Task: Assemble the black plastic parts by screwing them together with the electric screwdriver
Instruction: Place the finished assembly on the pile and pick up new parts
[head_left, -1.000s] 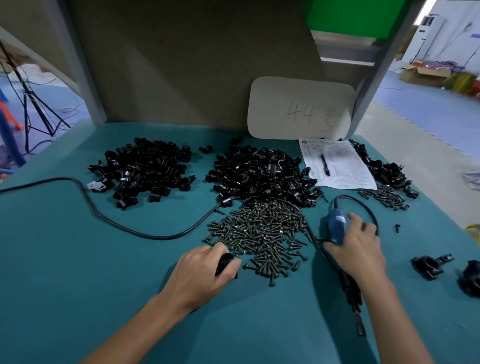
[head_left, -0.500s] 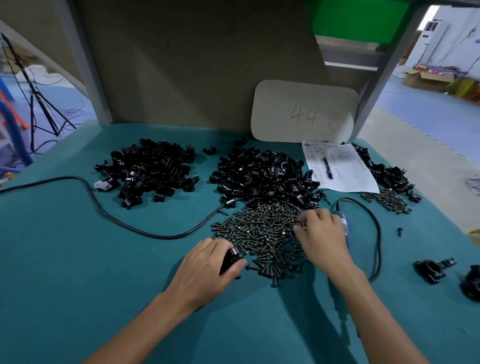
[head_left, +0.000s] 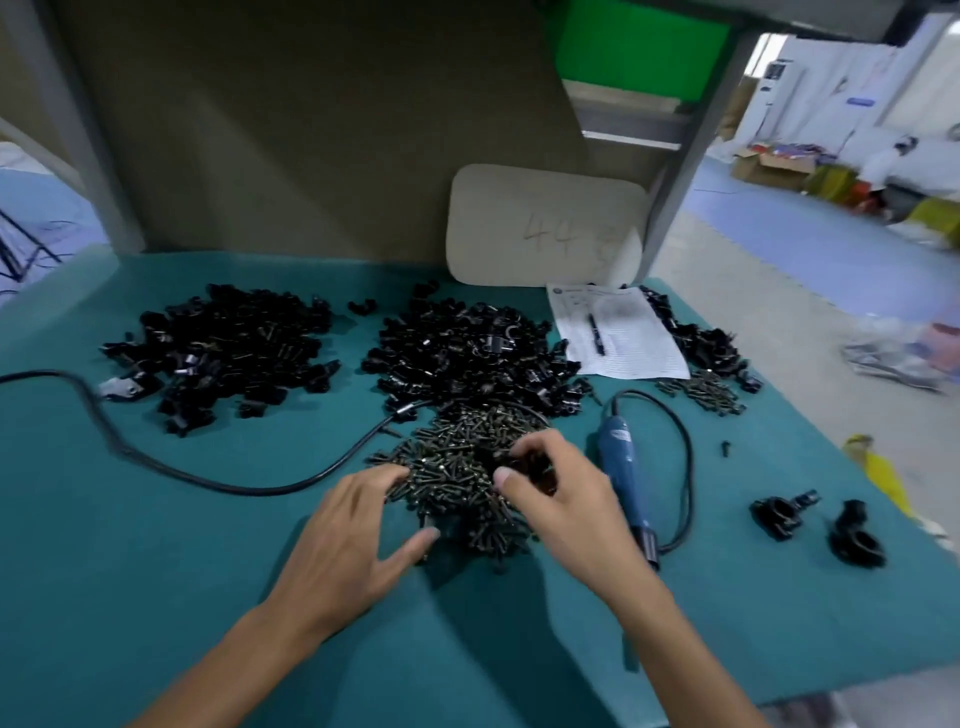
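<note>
Head camera: at the screw pile (head_left: 457, 467) on the teal table (head_left: 156, 571), the left hand (head_left: 353, 535) lies splayed, holding nothing visible. The right hand (head_left: 556, 499) curls into the screws, catch unclear. The electric screwdriver (head_left: 621, 467) lies just beside it, with black plastic parts (head_left: 462, 353) heaped toward the far edge. Lifting one screw by its head looks wisest.

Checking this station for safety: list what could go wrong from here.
1. The right hand digs into the screw pile with curled fingers; it may lift several screws at once or scatter them.
2. The electric screwdriver lies close beside that wrist, with its cord looped; reaching for it could snag the loop and drag the tool.
</note>
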